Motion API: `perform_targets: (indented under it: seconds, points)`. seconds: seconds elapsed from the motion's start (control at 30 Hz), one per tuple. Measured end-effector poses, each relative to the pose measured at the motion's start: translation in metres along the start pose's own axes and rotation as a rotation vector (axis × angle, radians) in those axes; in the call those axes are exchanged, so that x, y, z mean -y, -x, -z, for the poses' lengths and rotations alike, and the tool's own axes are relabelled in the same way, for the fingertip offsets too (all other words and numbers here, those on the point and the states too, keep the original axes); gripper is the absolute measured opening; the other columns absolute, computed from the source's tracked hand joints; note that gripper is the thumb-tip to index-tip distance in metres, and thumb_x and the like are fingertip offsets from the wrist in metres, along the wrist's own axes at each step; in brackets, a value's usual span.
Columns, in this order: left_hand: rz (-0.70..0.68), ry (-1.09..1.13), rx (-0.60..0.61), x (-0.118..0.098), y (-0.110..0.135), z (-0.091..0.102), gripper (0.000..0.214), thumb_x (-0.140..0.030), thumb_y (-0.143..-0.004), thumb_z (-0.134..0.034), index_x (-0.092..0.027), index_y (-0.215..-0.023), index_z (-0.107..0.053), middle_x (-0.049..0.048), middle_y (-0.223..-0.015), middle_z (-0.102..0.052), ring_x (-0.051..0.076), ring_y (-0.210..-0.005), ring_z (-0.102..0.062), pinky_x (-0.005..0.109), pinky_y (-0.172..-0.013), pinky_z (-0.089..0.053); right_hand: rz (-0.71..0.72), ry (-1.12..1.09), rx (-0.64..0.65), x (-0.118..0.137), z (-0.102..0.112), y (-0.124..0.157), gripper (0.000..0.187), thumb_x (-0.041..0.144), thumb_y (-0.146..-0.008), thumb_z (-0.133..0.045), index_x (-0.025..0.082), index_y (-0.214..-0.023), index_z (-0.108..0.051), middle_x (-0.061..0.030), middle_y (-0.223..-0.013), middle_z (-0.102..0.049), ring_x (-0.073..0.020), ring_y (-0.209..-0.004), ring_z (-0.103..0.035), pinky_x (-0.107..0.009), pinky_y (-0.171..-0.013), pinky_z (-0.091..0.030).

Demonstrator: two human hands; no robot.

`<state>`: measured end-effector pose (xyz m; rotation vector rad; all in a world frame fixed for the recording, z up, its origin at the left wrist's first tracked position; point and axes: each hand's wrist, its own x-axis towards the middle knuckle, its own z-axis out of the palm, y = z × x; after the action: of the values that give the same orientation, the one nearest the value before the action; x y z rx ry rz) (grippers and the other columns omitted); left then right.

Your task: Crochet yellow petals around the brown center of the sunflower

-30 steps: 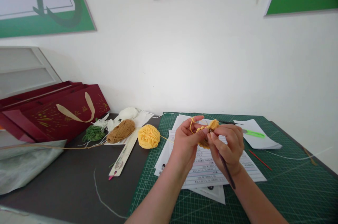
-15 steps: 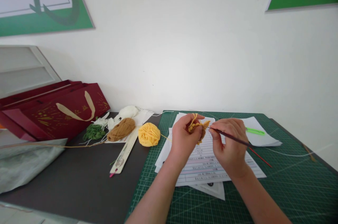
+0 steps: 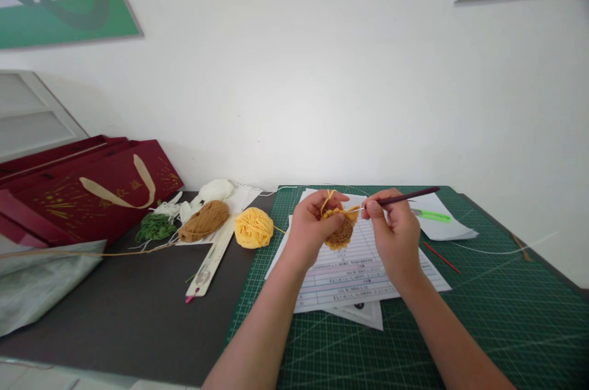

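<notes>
Two grips clamped: left hand [image 3: 313, 224] on crochet swatch [image 3: 341, 233], right hand [image 3: 391, 233] on crochet hook [image 3: 409, 196].

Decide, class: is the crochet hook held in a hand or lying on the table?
Held: the crochet hook sits in the grip of the right hand, its dark handle raised above the printed papers.

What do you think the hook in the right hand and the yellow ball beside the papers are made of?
The crochet hook in the right hand has a glossy dark handle, perhaps lacquered wood or plastic, and a thin shiny tip, likely metal. The yellow ball looks like matt yarn, its wound strands visible; fibre unclear.
</notes>
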<state>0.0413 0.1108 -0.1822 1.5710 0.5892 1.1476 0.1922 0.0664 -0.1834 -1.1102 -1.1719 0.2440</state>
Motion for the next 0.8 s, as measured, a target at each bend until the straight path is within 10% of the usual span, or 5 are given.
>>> perform_targets:
  seconds: [0.8]
  points:
    - [0.076, 0.181, 0.102, -0.002, -0.002, 0.01, 0.031, -0.033, -0.098, -0.068, -0.017, -0.123, -0.067, 0.01, -0.124, -0.069, 0.025, -0.103, -0.07, 0.046, -0.087, -0.061, -0.326, -0.463, 0.085, -0.016, -0.008, -0.003, 0.024, 0.04, -0.099, -0.065, 0.016, -0.098, -0.066, -0.0005, -0.087, -0.068, -0.0136, -0.073, -0.065, -0.031, -0.069, -0.057]
